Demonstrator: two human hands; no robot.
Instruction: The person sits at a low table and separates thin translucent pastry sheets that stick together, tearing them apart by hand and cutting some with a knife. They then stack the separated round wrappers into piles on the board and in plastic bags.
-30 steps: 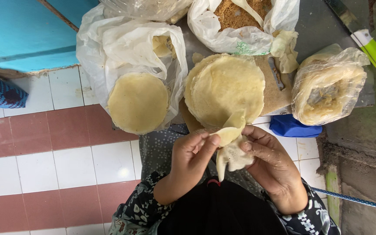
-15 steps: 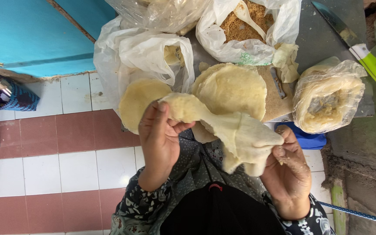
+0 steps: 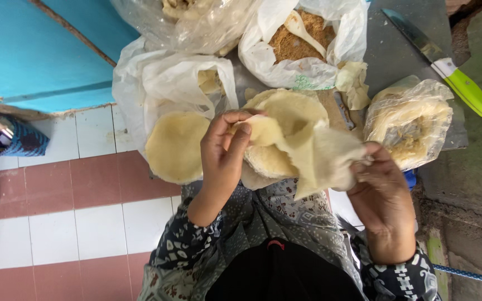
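A thin pale dough sheet [image 3: 313, 153] hangs stretched between my two hands above my lap. My left hand [image 3: 224, 150] pinches its left edge with fingertips. My right hand [image 3: 383, 192] grips its right edge. Under the sheet lies a stack of round dough sheets [image 3: 291, 108] on a brown board. Another round stack [image 3: 175, 146] rests on an open white plastic bag to the left.
A white bag of brown crumbly filling [image 3: 297, 42] with a pale spoon sits at the top. A clear bag of pale shreds [image 3: 411, 122] lies right. A green-handled knife [image 3: 442, 64] rests on the grey surface. Red and white floor tiles spread left, with a dark striped pouch [image 3: 12, 136].
The sheet was a small folded piece a second ago, then peeled up and spread. Now both hands hold it lower and wider, and the view has shifted slightly.
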